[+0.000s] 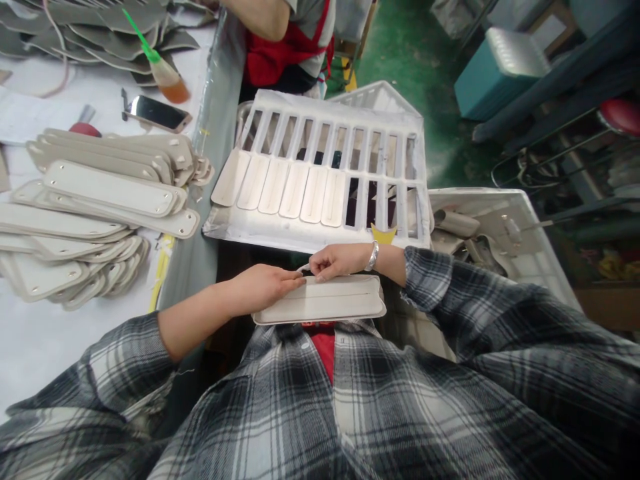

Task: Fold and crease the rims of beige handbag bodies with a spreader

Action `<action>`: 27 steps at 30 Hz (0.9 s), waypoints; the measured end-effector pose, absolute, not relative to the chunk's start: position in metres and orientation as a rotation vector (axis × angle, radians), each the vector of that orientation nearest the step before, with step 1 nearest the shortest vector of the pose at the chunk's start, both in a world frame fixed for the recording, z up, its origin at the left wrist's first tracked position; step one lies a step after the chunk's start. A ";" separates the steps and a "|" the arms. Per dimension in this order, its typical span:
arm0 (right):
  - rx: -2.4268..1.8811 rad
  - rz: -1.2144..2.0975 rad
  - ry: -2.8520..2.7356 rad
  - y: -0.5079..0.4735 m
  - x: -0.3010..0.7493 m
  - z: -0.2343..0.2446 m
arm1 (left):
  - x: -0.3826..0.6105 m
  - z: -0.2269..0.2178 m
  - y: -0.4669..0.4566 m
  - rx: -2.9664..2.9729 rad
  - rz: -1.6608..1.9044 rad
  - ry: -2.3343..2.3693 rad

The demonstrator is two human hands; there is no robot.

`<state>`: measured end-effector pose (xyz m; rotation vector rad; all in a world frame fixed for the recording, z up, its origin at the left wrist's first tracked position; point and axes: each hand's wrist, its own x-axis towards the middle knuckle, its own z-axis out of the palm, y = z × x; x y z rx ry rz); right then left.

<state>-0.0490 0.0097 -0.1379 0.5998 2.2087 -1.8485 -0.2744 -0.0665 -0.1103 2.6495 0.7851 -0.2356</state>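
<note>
A long cream panel (325,300) with rounded corners and a slit-like line along its middle is close to my body. My left hand (270,287) lies over its left end, fingers together and stretched along the far edge, gripping it; the thumb is hidden. At that same edge my right hand (333,261), with a silver bracelet at the wrist, is curled in a pinch. A small pale bit shows between the fingertips of both hands; what it is I cannot make out. Beyond the hands, a white slotted rack (315,230) carries several similar cream panels (290,190) side by side.
Piles of cream strips with studs (110,190) cover the table on the left, near a phone (157,113) and a green-tipped bottle (167,77). A white crate (530,233) with grey parts stands right. A co-worker in a red apron (280,57) is opposite.
</note>
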 end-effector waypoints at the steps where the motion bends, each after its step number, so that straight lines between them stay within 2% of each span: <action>1: 0.588 -1.846 2.216 0.010 -0.055 -0.137 | -0.279 -0.109 -0.067 2.638 -0.232 0.789; 12: 0.479 -1.794 2.316 0.006 -0.126 -0.138 | -0.336 -0.122 -0.081 2.482 0.144 0.899; 16: 0.506 -1.685 2.440 0.001 -0.144 -0.134 | -0.340 -0.122 -0.085 2.421 0.157 1.003; 27: 1.080 -1.413 2.378 -0.013 -0.004 -0.110 | -0.297 -0.090 -0.088 2.532 -0.141 1.199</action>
